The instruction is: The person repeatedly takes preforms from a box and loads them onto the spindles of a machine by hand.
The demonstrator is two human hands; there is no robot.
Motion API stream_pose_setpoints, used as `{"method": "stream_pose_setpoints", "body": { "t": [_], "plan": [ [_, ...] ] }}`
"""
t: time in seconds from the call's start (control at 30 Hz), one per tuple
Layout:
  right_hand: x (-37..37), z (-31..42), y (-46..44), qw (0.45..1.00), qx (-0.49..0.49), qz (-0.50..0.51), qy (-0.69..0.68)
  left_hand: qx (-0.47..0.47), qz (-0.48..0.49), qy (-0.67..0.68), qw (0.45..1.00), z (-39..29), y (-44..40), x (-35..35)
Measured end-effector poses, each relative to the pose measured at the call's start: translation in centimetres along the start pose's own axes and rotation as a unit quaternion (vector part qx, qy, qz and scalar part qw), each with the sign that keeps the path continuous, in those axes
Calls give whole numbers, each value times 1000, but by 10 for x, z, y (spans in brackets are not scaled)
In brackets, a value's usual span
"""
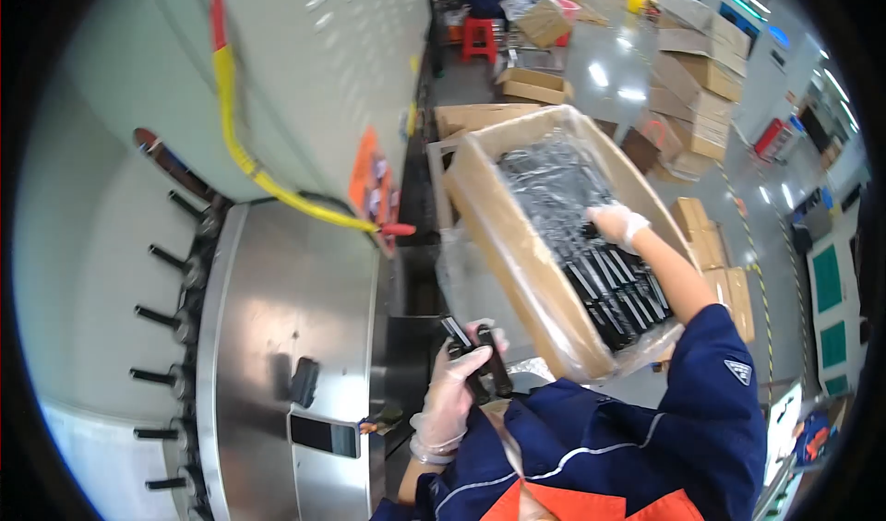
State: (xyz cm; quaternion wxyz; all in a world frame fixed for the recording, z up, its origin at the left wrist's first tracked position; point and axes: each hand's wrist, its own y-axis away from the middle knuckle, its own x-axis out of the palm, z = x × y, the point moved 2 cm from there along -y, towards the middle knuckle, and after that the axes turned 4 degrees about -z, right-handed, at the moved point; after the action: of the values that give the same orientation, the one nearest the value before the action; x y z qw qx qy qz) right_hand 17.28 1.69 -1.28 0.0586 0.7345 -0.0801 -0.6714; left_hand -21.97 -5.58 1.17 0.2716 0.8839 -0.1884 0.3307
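In a translucent glove, my left hand (pixel 449 394) is closed around several short black tube-like parts (pixel 496 362), held low in front of my body. One of them has a pale, shiny face. My right hand (pixel 614 224), also gloved, reaches into a large cardboard box (pixel 503 244) lined with clear plastic. Its fingers are bent down at the edge of crumpled plastic film (pixel 556 184), beside rows of black parts (pixel 616 290) with light strips. What those fingertips grip is hidden.
At left stands a metal machine table (pixel 258 336) carrying a phone (pixel 324 435) and a small black object (pixel 305 382). Black pegs (pixel 159 315) line its far side. A yellow hose (pixel 242 156) hangs above. Cardboard cartons (pixel 697 87) and a red stool (pixel 479 38) stand beyond the box.
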Motion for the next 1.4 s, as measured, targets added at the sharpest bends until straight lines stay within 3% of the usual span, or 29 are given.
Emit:
{"method": "stream_pose_setpoints", "body": {
  "t": [0.1, 0.2, 0.23, 0.27, 0.3, 0.33, 0.4, 0.43, 0.47, 0.53, 0.6, 0.63, 0.67, 0.73, 0.8, 0.83, 0.9, 0.93, 0.97, 1.0, 1.03, 1.07, 1.1, 1.17, 1.2, 1.27, 1.33, 1.37, 1.4],
  "plan": [
    [9, -12, 1, 997, -18, -71, -17, 40, -11, -43, 998, -9, 15, -8],
    [4, -34, -2, 970, 25, -233, -69, 87, -51, -107, 989, -18, 34, -23],
    [-13, -29, -6, 930, -48, -353, -89, 101, -71, -134, 983, -20, 37, -33],
    [-37, -20, -11, 922, -8, -305, -238, 111, -88, -162, 976, -21, 41, -43],
    [-38, -24, -33, 866, 4, -293, -406, 142, -90, -181, 969, -27, 49, -51],
    [-51, -17, -48, 786, 87, -147, -595, 189, -111, -176, 960, -33, 59, -54],
    [-93, 50, -58, 693, -67, -217, -684, 233, -116, -204, 944, -38, 78, -71],
    [-117, 91, -56, 668, -109, -197, -710, 186, -131, -204, 952, -43, 93, -77],
    [-140, 138, -50, 640, -150, -174, -733, 252, -140, -228, 930, -49, 107, -78],
    [-185, 239, -14, 659, -194, -99, -720, 243, -186, -305, 902, -61, 144, -90],
    [-213, 346, 16, 611, -319, -84, -720, 301, -241, -295, 874, -79, 189, -90],
    [-215, 389, 29, 592, -274, -65, -755, 335, -248, -275, 866, -79, 209, -102],
    [-207, 427, 23, 583, -303, -29, -753, 369, -255, -255, 856, -79, 227, -113],
    [-218, 515, 60, 558, -394, 74, -727, 414, -345, -322, 778, -93, 282, -110],
    [-222, 590, 100, 480, -450, 192, -728, 474, -405, -232, 747, -90, 329, -115],
    [-215, 635, 114, 395, -509, 238, -727, 504, -443, -185, 718, -86, 351, -115],
    [-206, 711, 149, 371, -516, 327, -699, 573, -493, -171, 632, -75, 396, -126],
    [-199, 752, 161, 346, -574, 231, -705, 611, -505, -201, 575, -70, 419, -139],
    [-197, 780, 173, 387, -570, 222, -690, 635, -516, -197, 540, -68, 442, -143],
    [-195, 809, 186, 391, -555, 195, -708, 659, -525, -192, 503, -67, 462, -145],
    [-188, 825, 189, 437, -571, 155, -677, 646, -607, -187, 424, -64, 478, -143],
    [-190, 834, 195, 481, -585, 114, -644, 627, -619, -220, 418, -61, 505, -149],
    [-185, 843, 199, 501, -588, 83, -630, 622, -638, -259, 373, -62, 530, -157],
    [-172, 856, 201, 518, -592, 2, -617, 610, -667, -291, 313, -66, 579, -176],
    [-177, 850, 203, 550, -576, 26, -604, 607, -678, -285, 300, -72, 602, -186],
    [-180, 841, 202, 552, -592, -3, -587, 575, -714, -317, 243, -97, 640, -203],
    [-171, 835, 197, 526, -601, -84, -596, 606, -685, -316, 251, -118, 667, -234],
    [-175, 825, 196, 484, -611, -155, -607, 595, -707, -294, 244, -124, 676, -250],
    [-185, 813, 200, 501, -602, -197, -590, 549, -763, -254, 227, -131, 679, -255]
  ]
}}
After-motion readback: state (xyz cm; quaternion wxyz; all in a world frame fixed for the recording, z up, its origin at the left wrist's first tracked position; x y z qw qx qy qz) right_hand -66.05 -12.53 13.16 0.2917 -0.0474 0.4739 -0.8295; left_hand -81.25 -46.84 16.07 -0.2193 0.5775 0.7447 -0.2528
